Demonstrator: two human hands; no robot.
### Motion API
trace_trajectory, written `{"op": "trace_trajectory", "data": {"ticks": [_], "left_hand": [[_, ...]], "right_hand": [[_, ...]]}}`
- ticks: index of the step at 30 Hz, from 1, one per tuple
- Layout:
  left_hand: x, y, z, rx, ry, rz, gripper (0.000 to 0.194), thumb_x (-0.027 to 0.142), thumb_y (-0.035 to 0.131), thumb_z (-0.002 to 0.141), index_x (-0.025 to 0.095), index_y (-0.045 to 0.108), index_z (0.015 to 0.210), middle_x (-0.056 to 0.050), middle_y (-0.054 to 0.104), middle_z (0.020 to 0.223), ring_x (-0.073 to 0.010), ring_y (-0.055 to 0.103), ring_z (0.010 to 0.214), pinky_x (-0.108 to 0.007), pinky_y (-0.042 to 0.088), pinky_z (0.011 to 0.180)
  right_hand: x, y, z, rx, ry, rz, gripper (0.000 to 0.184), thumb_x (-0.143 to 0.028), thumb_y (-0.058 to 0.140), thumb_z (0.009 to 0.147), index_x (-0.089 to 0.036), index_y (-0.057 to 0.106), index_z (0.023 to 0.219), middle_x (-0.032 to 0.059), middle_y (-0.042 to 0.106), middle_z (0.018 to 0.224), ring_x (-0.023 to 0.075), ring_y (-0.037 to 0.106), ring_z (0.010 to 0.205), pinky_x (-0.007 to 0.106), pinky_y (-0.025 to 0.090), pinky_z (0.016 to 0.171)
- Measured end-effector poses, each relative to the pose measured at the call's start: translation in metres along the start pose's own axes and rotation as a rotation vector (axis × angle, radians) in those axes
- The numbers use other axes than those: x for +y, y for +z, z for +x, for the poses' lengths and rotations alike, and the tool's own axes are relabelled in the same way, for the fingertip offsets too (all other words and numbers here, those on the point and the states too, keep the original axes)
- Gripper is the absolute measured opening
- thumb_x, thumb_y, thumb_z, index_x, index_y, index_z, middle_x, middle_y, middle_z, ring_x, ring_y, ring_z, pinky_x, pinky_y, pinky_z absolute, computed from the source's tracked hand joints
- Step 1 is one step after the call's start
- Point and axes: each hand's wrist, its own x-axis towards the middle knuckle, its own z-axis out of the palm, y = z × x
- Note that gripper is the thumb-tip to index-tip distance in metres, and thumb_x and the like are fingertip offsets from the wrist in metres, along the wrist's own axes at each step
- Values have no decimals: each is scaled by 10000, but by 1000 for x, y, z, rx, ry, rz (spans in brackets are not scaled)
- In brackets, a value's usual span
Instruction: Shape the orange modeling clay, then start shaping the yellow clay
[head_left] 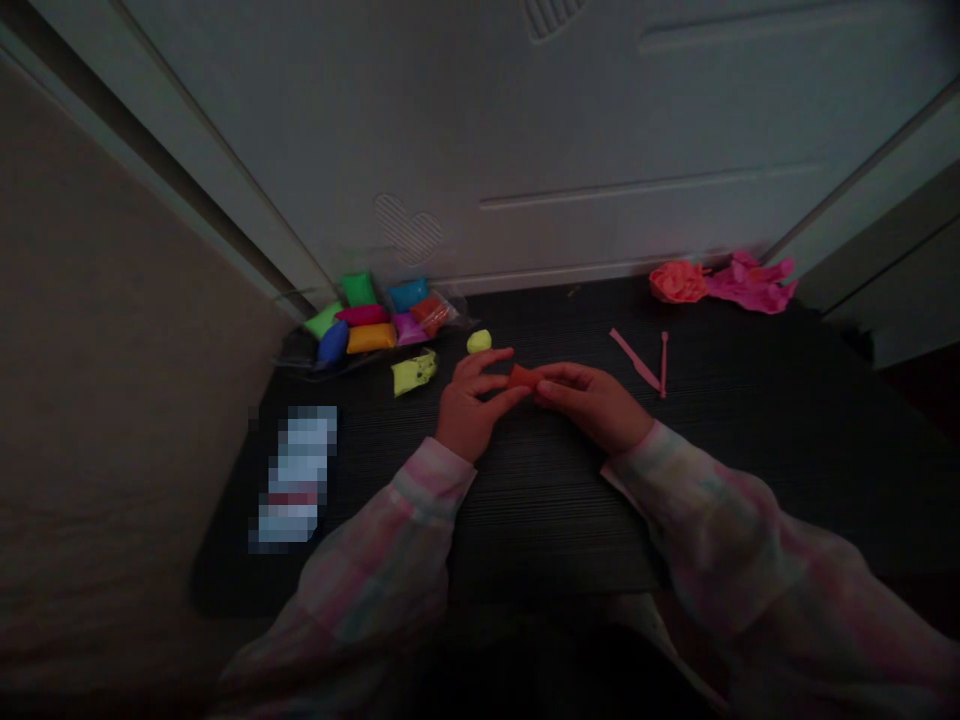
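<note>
A small lump of orange clay (pixel 520 377) sits between my two hands above a dark mat (pixel 750 450). My left hand (pixel 472 400) pinches its left end with fingers closed round it. My right hand (pixel 589 400) grips its right end, thumb and fingers pressed together. Both wrists wear pastel checked sleeves. A yellow clay ball (pixel 478 341) lies just beyond my left hand.
Several coloured clay packets (pixel 371 315) are piled at the mat's far left, with an opened yellow packet (pixel 413 373) beside them. Two pink modelling tools (pixel 645 362) lie to the right. Crumpled orange and pink wrappers (pixel 720 281) rest against a white door (pixel 525 130). A blurred card (pixel 296 478) lies at left.
</note>
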Motion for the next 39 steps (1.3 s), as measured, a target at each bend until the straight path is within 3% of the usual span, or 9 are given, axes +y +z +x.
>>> {"op": "trace_trajectory", "data": {"ticks": [15, 39], "left_hand": [[0, -2, 1, 0, 91, 60, 69, 258, 638, 633, 215, 642, 686, -26, 602, 999, -171, 493, 987, -413, 359, 905], [-5, 0, 1, 7, 166, 64, 78, 247, 652, 617, 189, 627, 661, -39, 622, 945, -166, 502, 969, -399, 384, 880]], "right_hand": [[-6, 2, -1, 8, 88, 88, 203, -283, 681, 569, -180, 623, 734, -27, 613, 639, 59, 522, 545, 246, 437, 601], [-8, 3, -3, -14, 132, 158, 175, -281, 685, 573, -160, 633, 689, -20, 627, 610, 46, 536, 527, 194, 422, 563]]}}
